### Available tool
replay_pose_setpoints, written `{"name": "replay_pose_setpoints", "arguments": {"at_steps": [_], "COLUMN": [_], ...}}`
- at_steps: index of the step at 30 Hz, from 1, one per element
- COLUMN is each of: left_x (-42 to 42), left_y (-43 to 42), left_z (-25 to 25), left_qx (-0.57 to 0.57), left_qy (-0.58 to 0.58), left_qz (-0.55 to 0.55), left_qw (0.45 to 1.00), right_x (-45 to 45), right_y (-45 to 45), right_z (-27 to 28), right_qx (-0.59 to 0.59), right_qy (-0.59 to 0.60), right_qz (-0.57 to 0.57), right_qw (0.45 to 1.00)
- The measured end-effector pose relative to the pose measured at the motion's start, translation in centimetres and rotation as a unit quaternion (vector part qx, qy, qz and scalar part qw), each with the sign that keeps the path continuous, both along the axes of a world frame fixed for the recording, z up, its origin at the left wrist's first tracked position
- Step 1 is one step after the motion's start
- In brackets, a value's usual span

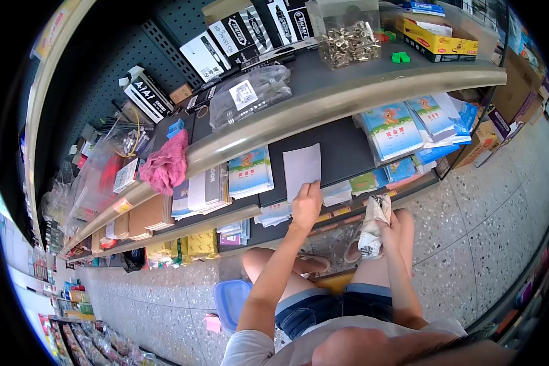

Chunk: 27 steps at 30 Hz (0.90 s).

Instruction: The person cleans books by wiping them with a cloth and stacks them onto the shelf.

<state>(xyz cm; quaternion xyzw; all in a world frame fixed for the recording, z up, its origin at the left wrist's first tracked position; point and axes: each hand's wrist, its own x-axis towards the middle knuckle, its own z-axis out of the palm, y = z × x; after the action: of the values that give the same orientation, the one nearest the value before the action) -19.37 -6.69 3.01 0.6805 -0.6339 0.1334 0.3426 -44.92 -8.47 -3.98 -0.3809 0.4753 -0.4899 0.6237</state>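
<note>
My left hand pinches the lower edge of a pale, blank-faced sheet or thin booklet over the dark middle shelf; I cannot tell which it is. Held low by my knee, my right hand grips a crumpled whitish cloth with dark printing on it. Left of the sheet lies a blue exercise book with a cartoon cover. A stack of similar exercise books sits to the right on the same shelf.
On the upper shelf are marker boxes, a bag of metal clips and a yellow box. A pink cloth hangs over the shelf's front rail. A blue plastic tub stands on the floor at my left.
</note>
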Motion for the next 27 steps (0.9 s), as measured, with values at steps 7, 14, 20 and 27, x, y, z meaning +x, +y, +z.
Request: {"name": "replay_pose_setpoints", "arguments": {"at_steps": [7, 14, 20, 27], "left_x": [3.9, 8.8, 15.5, 18.2], "left_y": [2.4, 4.3, 4.7, 4.2], "left_z": [5.5, 1.6, -2.6, -3.4], "left_qx": [-0.174, -0.247, -0.275, -0.283], "left_qy": [0.196, 0.612, 0.718, 0.736], "left_qz": [0.083, 0.097, 0.143, 0.184], "left_qw": [0.962, 0.745, 0.623, 0.587], "right_x": [4.1, 11.8, 19.1, 25.4], "right_y": [-0.6, -1.0, -3.0, -6.3], "right_z": [-0.9, 4.3, 11.1, 10.8], "right_qx": [-0.028, -0.249, -0.389, -0.395], "right_qy": [0.0, 0.192, 0.445, 0.567], "right_qz": [0.077, 0.119, 0.141, 0.191], "right_qw": [0.997, 0.942, 0.795, 0.697]}}
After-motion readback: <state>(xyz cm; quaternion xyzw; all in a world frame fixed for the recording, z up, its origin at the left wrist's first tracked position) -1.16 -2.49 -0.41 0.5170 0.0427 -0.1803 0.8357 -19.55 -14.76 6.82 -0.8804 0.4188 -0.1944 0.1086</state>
